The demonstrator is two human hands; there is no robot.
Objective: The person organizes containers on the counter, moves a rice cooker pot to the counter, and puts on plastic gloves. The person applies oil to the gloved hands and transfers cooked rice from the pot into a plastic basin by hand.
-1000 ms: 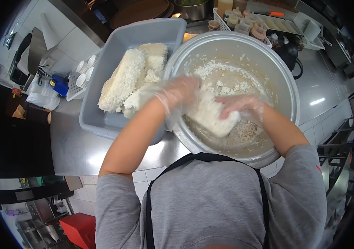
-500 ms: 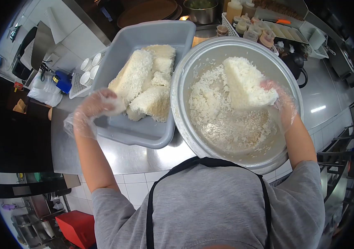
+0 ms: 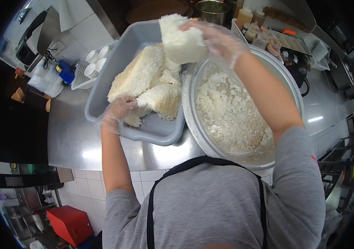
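Observation:
A thick slab of cooked white rice (image 3: 184, 45) is in my right hand (image 3: 222, 41), raised over the back right corner of the grey plastic tub (image 3: 154, 135). Clear plastic gloves cover both hands. Inside the tub lie large rice slabs (image 3: 137, 72), piled against each other. My left hand (image 3: 120, 111) reaches over the tub's near left rim, its fingers curled against the edge of the front rice clump (image 3: 162, 99); whether they grip it is hidden. To the right, a big round metal pot (image 3: 189, 95) holds loose rice (image 3: 231, 108) stuck over its bottom.
Both containers stand on a steel counter (image 3: 77, 135). A white basket with small cups (image 3: 90, 70) is at the left. Sauce bottles (image 3: 245, 17) and a metal pot of greens (image 3: 212, 11) stand at the back. A black kettle-like vessel (image 3: 297, 70) sits right of the big pot.
My right hand has lifted the rice slab out of the round pot and carried it left to the tub. My left hand has moved right, against the rice in the tub.

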